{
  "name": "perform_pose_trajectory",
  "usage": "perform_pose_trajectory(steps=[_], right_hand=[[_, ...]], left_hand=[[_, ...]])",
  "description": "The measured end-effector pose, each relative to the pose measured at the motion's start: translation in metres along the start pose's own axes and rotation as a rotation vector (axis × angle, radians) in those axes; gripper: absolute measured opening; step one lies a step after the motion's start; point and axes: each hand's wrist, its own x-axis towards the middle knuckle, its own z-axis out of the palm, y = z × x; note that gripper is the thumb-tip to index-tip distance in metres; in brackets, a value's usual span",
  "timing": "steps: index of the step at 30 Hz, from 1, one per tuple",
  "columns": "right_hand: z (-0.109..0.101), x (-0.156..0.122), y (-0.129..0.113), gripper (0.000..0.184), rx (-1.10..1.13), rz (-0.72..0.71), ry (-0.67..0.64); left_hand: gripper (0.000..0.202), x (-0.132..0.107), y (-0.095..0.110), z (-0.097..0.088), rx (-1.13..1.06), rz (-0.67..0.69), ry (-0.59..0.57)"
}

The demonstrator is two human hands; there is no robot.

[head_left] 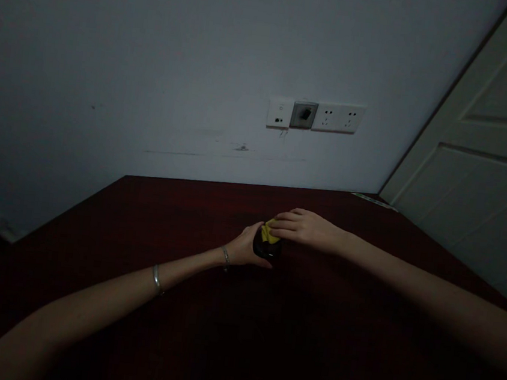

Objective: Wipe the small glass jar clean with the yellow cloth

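A small dark round object [267, 251] stands on the dark red table [187, 219], far out in front of me. My left hand [245, 248] is wrapped round its left side, gripping it. My right hand [306, 227] lies on top of it with fingers together, pressing a yellow cloth [269, 231] onto the object. Both arms are stretched well forward. Two thin bracelets show on my left arm. The light is dim, so the object's details are hard to make out.
A grey wall [159, 53] rises behind the table, with a row of white sockets and a switch [315, 116]. A pale panelled door [487, 166] stands at the right. A thin strip [374, 201] lies at the table's far right corner.
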Motion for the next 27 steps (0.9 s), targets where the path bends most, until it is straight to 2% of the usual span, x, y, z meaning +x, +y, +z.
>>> perform_pose_trajectory(steps=[3,7,11,19,23,27], right_hand=[[-0.001,0.011,0.003,0.029,-0.131,-0.227,-0.049],[0.002,0.022,0.013,0.029,-0.211,-0.487,-0.069],[0.008,0.028,0.022,0.03,-0.174,-0.629,-0.074],[0.013,0.034,0.019,0.033,0.017,-0.584,-0.233],[0.011,0.038,0.017,0.03,0.052,-0.523,-0.316],[0.013,0.039,0.014,0.036,0.055,-0.425,-0.352]], left_hand=[[0.112,0.0,-0.007,0.0,-0.133,0.042,-0.068],[0.112,0.0,-0.011,0.001,-0.124,-0.015,-0.075],[0.113,-0.001,-0.008,0.001,-0.088,-0.055,-0.068],[0.111,-0.003,-0.004,0.001,0.05,-0.123,-0.057],[0.106,-0.003,-0.004,0.003,0.108,-0.147,-0.049],[0.103,-0.004,-0.001,0.003,0.139,-0.141,-0.034]])
